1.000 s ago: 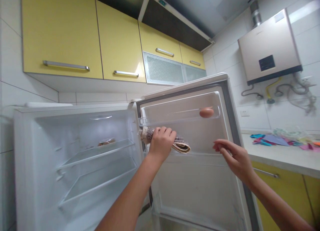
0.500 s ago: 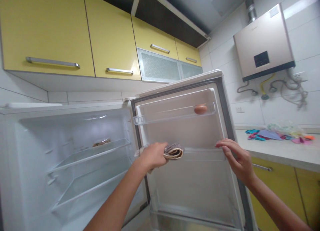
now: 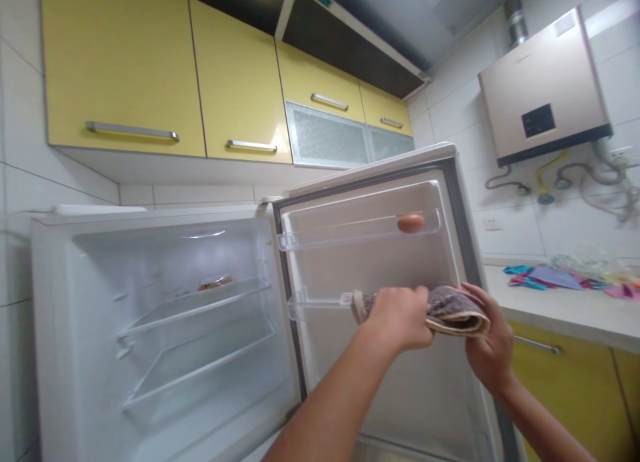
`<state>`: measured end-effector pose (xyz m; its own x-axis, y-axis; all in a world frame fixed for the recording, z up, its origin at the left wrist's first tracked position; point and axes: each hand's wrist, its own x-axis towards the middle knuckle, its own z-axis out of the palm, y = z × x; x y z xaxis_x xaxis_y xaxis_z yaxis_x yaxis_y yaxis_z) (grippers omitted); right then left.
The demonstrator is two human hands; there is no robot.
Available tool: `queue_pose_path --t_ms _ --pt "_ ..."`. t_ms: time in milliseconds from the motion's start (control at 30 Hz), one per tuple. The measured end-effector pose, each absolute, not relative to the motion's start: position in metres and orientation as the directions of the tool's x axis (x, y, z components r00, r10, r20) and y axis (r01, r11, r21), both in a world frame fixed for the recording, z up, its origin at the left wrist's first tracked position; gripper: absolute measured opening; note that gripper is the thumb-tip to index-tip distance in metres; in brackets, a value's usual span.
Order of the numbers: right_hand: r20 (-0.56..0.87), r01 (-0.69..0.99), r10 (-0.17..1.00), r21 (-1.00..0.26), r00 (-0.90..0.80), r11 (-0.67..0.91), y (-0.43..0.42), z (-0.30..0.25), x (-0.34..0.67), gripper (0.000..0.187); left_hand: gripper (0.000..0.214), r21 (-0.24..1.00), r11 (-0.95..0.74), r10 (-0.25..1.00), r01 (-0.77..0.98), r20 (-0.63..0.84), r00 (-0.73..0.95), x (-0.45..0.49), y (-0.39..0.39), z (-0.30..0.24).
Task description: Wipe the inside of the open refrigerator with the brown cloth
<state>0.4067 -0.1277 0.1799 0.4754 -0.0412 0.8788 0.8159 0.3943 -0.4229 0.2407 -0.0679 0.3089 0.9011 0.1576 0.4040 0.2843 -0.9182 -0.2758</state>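
With the folded cloth (image 3: 447, 307) as clock centre, glass shelves (image 3: 197, 307) sit at nine, an egg (image 3: 411, 223) in the upper door rack (image 3: 340, 233) at eleven, colourful pieces (image 3: 556, 277) on the counter (image 3: 537, 304) toward three. Grey-brown and cream-edged, the cloth spans between both hands before the refrigerator door (image 3: 425, 395): the left hand (image 3: 400, 317) clutches its nine-o'clock part; the right hand (image 3: 493, 342) curls at its four-o'clock end, grip unclear.

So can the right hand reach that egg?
Probably yes: the space above the egg in the upper door shelf looks open, though the right hand is at the cloth.
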Motion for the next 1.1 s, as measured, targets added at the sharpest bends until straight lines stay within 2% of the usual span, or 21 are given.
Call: queue_pose_path --t_ms 100,200,300,467,567,733,800,833,900,967,1000,1100 --pt "0.87 0.855 -0.114 -0.433 0.479 0.286 -0.126 0.176 0.407 0.052 0.035 -0.271 -0.926 0.132 0.264 0.424 0.896 0.249 -0.075 0.303" --pt "0.896 0.866 -0.081 -0.395 0.437 0.306 -0.125 0.172 0.411 0.057 0.034 -0.281 -0.931 0.071 0.233 0.487 0.87 0.241 -0.066 0.296" --pt "0.925 0.889 -0.051 -0.345 0.376 0.301 -0.124 0.169 0.417 0.051 0.04 -0.267 -0.936 0.067 0.23 0.507 0.859 0.222 -0.048 0.293" --pt "0.965 0.937 -0.066 -0.228 0.254 0.266 -0.124 0.172 0.42 0.042 0.051 -0.174 -0.925 0.211 0.339 0.507 0.836 0.174 -0.004 0.293" --pt "0.965 0.934 -0.066 -0.225 0.252 0.277 -0.122 0.174 0.421 0.043 0.053 -0.127 -0.883 0.327 0.451 0.521 0.788 0.138 0.027 0.293" --pt "0.951 0.923 -0.043 -0.287 0.308 0.255 -0.117 0.175 0.425 0.041 0.025 -0.091 -0.752 0.517 0.653 0.534 0.669 0.096 0.053 0.302" --pt "0.947 0.922 -0.032 -0.304 0.32 0.24 -0.115 0.175 0.425 0.04 0.021 -0.053 -0.663 0.606 0.746 0.546 0.578 0.092 0.053 0.312" --pt "0.946 0.923 -0.031 -0.306 0.322 0.234 -0.115 0.175 0.426 0.039 0.021 -0.006 -0.623 0.645 0.782 0.562 0.518 0.092 0.052 0.318" --pt "0.946 0.924 -0.039 -0.305 0.322 0.23 -0.114 0.175 0.426 0.038 0.02 0.248 -0.574 0.725 0.78 0.597 0.344 0.095 0.053 0.333" --pt "0.946 0.924 -0.046 -0.301 0.32 0.236 -0.113 0.175 0.427 0.036 0.018 0.567 -0.529 0.81 0.631 0.56 0.176 0.099 0.058 0.347" --pt "0.946 0.923 -0.047 -0.301 0.321 0.239 -0.112 0.176 0.427 0.036 0.018 0.687 -0.497 0.847 0.53 0.516 0.126 0.102 0.062 0.353" --pt "0.938 0.916 -0.058 -0.319 0.342 0.244 -0.11 0.177 0.427 0.036 0.017 0.876 -0.391 0.92 0.283 0.377 0.105 0.117 0.073 0.359"
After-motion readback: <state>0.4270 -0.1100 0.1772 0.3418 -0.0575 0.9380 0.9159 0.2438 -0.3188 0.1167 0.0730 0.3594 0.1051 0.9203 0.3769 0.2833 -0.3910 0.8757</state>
